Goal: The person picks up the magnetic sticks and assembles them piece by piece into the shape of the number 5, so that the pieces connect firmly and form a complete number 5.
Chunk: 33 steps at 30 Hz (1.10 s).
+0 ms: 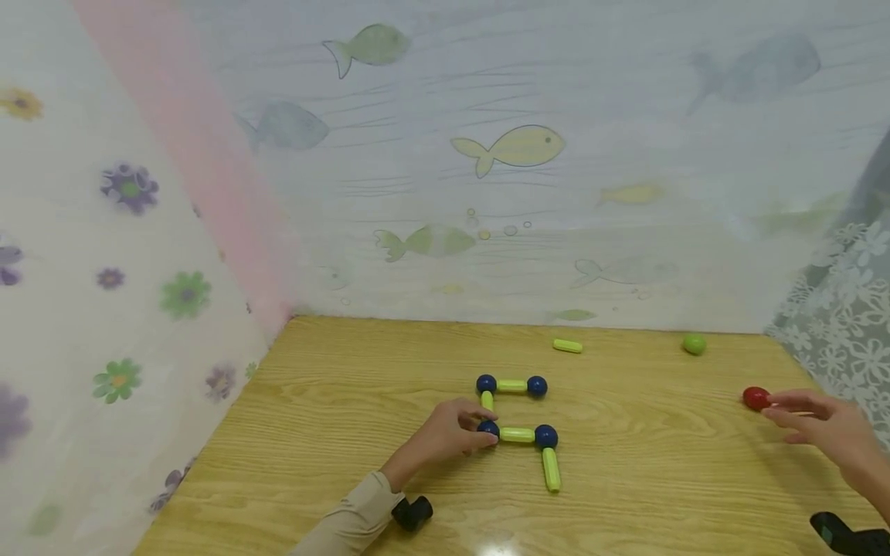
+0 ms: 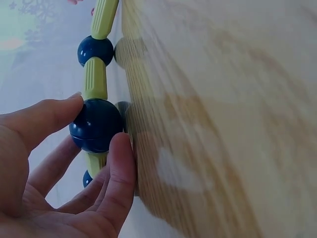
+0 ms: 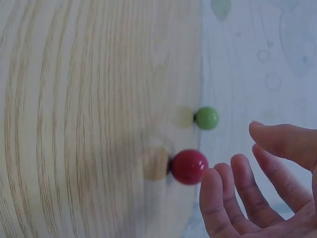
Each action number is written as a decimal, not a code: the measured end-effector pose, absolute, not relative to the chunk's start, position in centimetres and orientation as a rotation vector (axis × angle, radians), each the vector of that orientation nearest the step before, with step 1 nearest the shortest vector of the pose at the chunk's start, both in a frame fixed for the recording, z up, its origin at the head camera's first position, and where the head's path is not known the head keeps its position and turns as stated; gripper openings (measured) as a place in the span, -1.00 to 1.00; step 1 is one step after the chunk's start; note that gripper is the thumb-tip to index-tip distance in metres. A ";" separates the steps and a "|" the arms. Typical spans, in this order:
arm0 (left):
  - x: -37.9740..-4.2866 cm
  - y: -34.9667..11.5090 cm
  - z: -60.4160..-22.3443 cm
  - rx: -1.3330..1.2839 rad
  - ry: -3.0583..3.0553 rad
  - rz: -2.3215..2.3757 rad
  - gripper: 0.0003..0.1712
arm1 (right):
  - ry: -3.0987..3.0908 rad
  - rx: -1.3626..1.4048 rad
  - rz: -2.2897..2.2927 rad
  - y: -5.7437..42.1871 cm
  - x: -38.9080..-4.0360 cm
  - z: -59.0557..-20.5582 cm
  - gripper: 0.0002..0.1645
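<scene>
On the wooden table, navy blue balls and yellow-green rods form a joined chain with corners. My left hand [image 1: 448, 432] pinches the blue ball [image 2: 96, 124] at its left middle corner between thumb and fingers. From that ball a rod [image 1: 518, 435] runs right to another blue ball [image 1: 545, 436], and a further rod [image 1: 552, 469] points toward me. A short upper arm of the chain ends in a blue ball [image 1: 537, 386]. Over on the right, my right hand [image 1: 834, 428] has its fingers loosely spread beside a red ball [image 3: 189, 167], fingertips close to it; contact is unclear.
Near the table's back edge lie a loose yellow-green rod [image 1: 568, 346] and a green ball [image 1: 694, 344]. Behind them stands a fish-patterned cloth wall [image 1: 431, 193], with a flowered panel [image 1: 125, 232] at the left. Black wrist mounts [image 1: 412, 513] sit by both forearms.
</scene>
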<state>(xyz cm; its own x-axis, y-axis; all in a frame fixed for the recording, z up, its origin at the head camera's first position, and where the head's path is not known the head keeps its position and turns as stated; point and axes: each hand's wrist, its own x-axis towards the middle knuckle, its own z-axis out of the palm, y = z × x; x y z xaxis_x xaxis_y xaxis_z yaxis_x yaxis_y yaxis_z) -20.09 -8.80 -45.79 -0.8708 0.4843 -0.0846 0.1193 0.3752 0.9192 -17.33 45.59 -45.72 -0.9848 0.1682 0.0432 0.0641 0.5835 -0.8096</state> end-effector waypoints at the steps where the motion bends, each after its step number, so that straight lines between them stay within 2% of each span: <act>1: -20.2 -8.8 -45.8 0.523 2.302 1.497 -0.65 | -2.682 -0.233 1.340 46.8 -17.7 -46.7 -0.82; 6: -20.8 -8.8 -46.1 0.512 2.313 1.498 -0.65 | -2.703 -0.405 1.141 50.4 -19.2 -49.6 -0.62; 9: -21.2 -8.9 -46.2 0.521 2.326 1.485 -0.65 | -2.726 -0.461 1.114 50.2 -19.3 -49.2 -0.52; 14: -22.1 -8.9 -46.3 0.521 2.322 1.483 -0.64 | -2.728 -0.391 1.168 50.2 -19.8 -49.6 -0.44; 18: -22.8 -8.9 -46.2 0.527 2.309 1.489 -0.64 | -2.734 -0.266 1.210 49.9 -20.3 -49.9 -0.30; 20: -23.1 -8.8 -46.1 0.528 2.296 1.495 -0.64 | -2.737 -0.202 1.214 49.3 -20.4 -49.7 -0.31; 25: -24.0 -8.8 -46.0 0.514 2.271 1.502 -0.64 | -2.730 -0.104 1.234 46.9 -19.9 -47.9 -0.50; 33: -24.8 -9.0 -46.0 0.528 2.246 1.502 -0.61 | -2.750 -0.137 1.183 43.8 -19.1 -45.9 -0.43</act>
<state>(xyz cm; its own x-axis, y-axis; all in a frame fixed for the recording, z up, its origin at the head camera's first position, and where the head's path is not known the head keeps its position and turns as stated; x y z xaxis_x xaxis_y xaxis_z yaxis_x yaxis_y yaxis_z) -24.82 -8.96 -45.96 -0.8548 0.5077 -0.1072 0.0949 0.3560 0.9296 -19.11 43.77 -45.90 -0.9854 0.1405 0.0961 0.0269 0.6859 -0.7272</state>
